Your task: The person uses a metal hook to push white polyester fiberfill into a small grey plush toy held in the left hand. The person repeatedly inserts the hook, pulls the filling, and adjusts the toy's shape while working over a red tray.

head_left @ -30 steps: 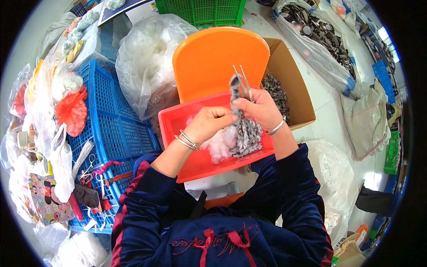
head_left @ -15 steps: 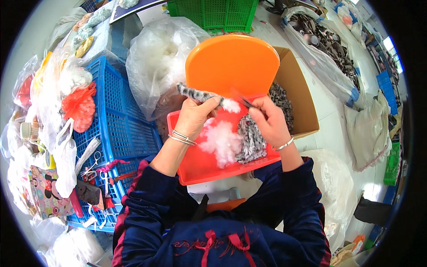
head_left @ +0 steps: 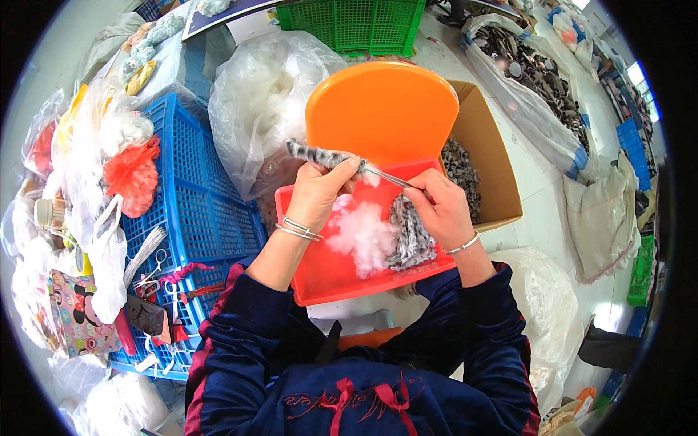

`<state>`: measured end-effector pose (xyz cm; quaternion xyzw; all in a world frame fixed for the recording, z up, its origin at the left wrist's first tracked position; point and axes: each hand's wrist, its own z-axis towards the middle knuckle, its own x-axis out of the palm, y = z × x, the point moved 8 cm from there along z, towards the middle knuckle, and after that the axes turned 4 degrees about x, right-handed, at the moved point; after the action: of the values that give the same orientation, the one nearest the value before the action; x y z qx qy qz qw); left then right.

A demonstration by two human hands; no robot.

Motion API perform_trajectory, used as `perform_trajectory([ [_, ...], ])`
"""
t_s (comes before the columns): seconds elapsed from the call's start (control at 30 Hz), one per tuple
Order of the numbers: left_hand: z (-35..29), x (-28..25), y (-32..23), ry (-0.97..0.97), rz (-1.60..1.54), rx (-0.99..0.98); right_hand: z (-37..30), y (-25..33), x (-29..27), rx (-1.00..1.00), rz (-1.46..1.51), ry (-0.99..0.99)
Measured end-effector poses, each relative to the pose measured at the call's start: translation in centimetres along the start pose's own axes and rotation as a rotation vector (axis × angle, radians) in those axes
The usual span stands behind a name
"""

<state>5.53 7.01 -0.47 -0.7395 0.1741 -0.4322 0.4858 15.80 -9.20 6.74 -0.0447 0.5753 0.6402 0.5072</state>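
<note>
Tube [head_left: 313, 153]: gray-striped fur, jutting out leftward from the left hand [head_left: 320, 190].
Left hand: pinching the tube.
Right hand [head_left: 445, 209]: gripping metal tweezers [head_left: 389, 178], their tips at the tube's end beside the left hand.
Stuffing [head_left: 366, 236]: white fluff, below and between both hands.
Tray [head_left: 313, 280]: red, beneath both hands, holding the stuffing.
Furry pieces [head_left: 409, 236]: gray and black, just left of the right hand.
</note>
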Motion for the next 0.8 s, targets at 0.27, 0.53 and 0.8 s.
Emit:
perform_trajectory([
  [0.27,-0.1,0.4,0.2,0.029,0.094,-0.017,0.1,0.5,0.1,-0.005,-0.016,-0.007],
  [0.53,-0.6,2.3,2.5,0.183,0.167,-0.003,-0.2,0.8,1.7,-0.003,0.002,0.023],
  [0.8,-0.9,3.3,2.3,0.207,0.183,0.0,-0.3,0.1,1.9,0.088,0.094,0.063],
])
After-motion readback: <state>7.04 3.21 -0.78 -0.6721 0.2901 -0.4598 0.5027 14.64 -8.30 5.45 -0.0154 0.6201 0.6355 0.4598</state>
